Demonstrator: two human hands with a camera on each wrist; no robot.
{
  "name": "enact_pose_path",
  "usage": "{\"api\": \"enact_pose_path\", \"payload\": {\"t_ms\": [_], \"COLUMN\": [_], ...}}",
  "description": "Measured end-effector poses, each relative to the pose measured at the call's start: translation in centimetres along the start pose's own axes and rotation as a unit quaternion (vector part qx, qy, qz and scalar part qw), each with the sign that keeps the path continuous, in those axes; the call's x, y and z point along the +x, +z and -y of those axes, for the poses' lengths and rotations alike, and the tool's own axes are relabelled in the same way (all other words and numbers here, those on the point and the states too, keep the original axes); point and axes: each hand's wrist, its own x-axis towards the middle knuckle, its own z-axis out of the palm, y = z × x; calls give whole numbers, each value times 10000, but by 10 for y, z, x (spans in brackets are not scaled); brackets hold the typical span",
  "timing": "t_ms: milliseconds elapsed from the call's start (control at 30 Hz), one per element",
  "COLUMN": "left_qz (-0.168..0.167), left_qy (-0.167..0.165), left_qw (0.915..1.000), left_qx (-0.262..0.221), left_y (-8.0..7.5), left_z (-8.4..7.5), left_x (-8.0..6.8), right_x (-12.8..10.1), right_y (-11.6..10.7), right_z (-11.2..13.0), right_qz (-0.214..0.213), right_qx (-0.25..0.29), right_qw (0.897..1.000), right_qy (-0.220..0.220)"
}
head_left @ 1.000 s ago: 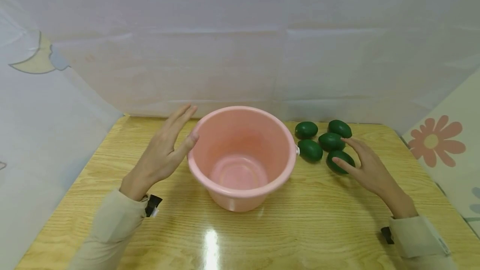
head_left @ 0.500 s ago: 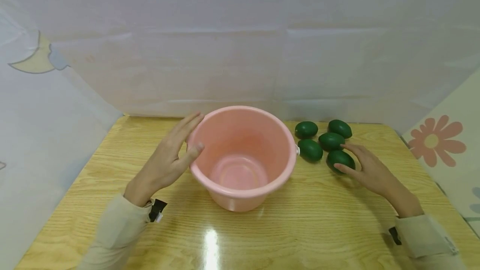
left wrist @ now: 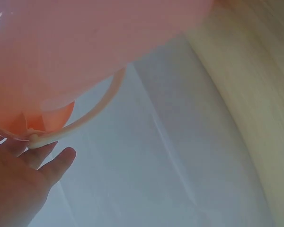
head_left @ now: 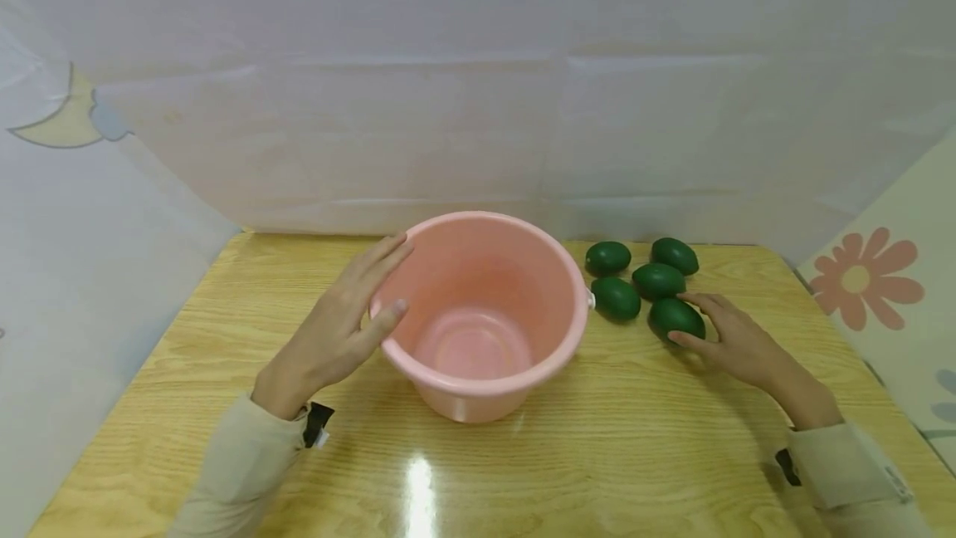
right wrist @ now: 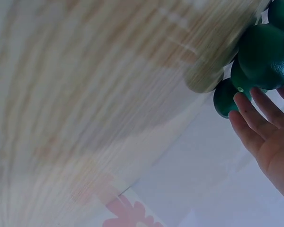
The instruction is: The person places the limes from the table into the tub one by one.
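Bucket (head_left: pixel 472 405), pink, stands upright on the desk (head_left: pixel 635 463). At its left edge is the left hand (head_left: pixel 336 326), released, fingers loosely extended. Right of the bucket sit five dark green oval fruits (head_left: pixel 659 281); the nearest fruit (head_left: pixel 675 319) lies between the parted thumb and fingers of the right hand (head_left: pixel 743 347), relaxed, not clenched; whether they touch it, I cannot tell.

Pale sheets (head_left: pixel 418 106) printed with moon (head_left: pixel 63 124) and flower (head_left: pixel 856 279) wall three sides of a wood-grain table (head_left: pixel 597 463): a makeshift booth (head_left: pixel 747 114)
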Motion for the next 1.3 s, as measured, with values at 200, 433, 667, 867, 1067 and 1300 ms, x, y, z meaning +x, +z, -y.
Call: {"api": "enact_pose_path", "payload": {"t_ms": [200, 433, 667, 867, 1067, 1300], "left_qz": [104, 118, 91, 25, 15, 17], "left_qy": [-40, 5, -21, -29, -63, -7], "left_qw": [9998, 9996, 9999, 10000, 10000, 10000], "left_qx": [183, 254, 92, -4, -33, 80], "left_y": [1, 1, 2, 4, 4, 4], "left_z": [1, 1, 2, 2, 2, 2], "left_x": [-2, -1, -2, -2, -2, -2], "right_x": [3, 6, 7, 8, 10, 8], "right_y": [1, 0, 0, 3, 3, 4], "right_z": [-4, -3, -2, -2, 0, 2], "right_qz": [81, 70, 41, 53, 98, 55], "right_qx": [40, 217, 333, 311, 338, 351], "right_qw": [9999, 9993, 9986, 9988, 9991, 9990], "right_qy": [-94, -297, -415, -366, -244, -255]}}
